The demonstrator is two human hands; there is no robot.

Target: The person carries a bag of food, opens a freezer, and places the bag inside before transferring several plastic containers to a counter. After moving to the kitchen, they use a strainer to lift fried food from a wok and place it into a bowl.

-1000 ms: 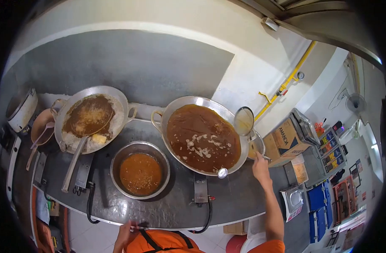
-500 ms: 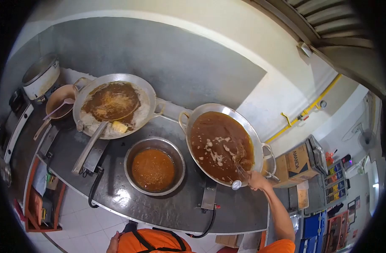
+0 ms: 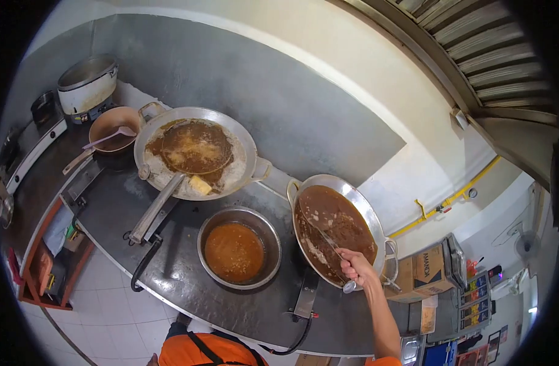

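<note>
While the right hand [image 3: 357, 270] has its fingers wrapped tight round the skimmer handle [image 3: 328, 244], the skimmer's far end sits in the wok [image 3: 360, 207]'s brown sauce; left hand's out of view.

Single head cam, fisheye, dark vignette at the corners. Looks forward and steeply down from standing height onto the steel counter [image 3: 188, 287], tilted so it runs upper left to lower right. Wall fills top centre, floor lower left. Mid-range. No second view, so no overlap.
</note>
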